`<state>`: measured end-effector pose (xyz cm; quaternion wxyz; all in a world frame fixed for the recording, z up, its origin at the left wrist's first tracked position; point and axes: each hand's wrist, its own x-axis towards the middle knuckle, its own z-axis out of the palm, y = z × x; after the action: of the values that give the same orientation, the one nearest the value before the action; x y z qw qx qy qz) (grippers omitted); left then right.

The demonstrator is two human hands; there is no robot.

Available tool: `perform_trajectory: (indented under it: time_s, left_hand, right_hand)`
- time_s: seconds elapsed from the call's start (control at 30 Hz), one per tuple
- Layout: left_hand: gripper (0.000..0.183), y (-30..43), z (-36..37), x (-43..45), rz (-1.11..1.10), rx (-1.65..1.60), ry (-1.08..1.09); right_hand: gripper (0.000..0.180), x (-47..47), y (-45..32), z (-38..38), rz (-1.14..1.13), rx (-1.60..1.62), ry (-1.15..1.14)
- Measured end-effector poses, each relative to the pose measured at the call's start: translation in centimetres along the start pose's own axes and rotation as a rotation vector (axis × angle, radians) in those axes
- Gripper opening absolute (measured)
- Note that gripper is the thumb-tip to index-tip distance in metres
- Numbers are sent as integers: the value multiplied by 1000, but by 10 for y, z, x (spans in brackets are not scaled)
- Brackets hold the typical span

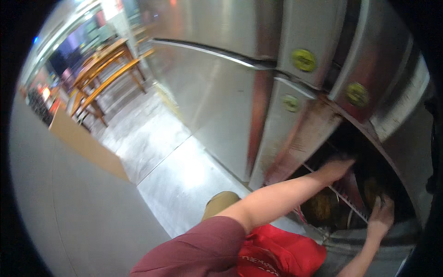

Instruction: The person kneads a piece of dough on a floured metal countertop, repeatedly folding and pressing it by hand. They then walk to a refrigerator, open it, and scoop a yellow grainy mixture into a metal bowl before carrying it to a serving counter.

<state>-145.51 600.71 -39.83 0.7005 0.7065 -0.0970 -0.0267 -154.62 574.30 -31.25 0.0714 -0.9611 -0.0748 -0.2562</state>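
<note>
Both my hands reach into the dark, open lower compartment [367, 145] of a stainless steel cabinet that looks like an upright commercial refrigerator. My left hand [341, 168], at the end of an outstretched arm, is blurred deep inside; its fingers cannot be made out. A reddish sheet or bag [353, 185] hangs just below it, and whether the hand grips it is unclear. Nearer the front, my right hand [382, 211] is bent beside the end of a pale ridged shelf edge [346, 199]. What its fingers touch is too dim to tell. Brownish-yellow contents [322, 209] lie below that edge.
Steel doors [221, 114] with round yellow-green stickers [304, 60] surround the opening. My red apron [277, 247] is close to the compartment's front. A grey panel [86, 200] stands left of the tiled floor [173, 162]. Wooden tables and benches [110, 81] are farther off.
</note>
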Motion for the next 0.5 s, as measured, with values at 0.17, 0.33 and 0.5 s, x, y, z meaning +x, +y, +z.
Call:
perform_trajectory:
  time_s: [0.17, 0.33, 0.5]
  left_hand:
    - [45, -10, -16, 58, -150, 204, 72]
    - [36, 7, -42, 42, -333, 198, -26]
    - [36, 12, -47, 4, -252, -598, 385]
  right_hand:
    - [30, 17, -23, -4, -120, -113, -63]
    - [25, 33, -19, 10, -382, -345, -106]
    - [16, 36, -70, -16, -361, 85, 368]
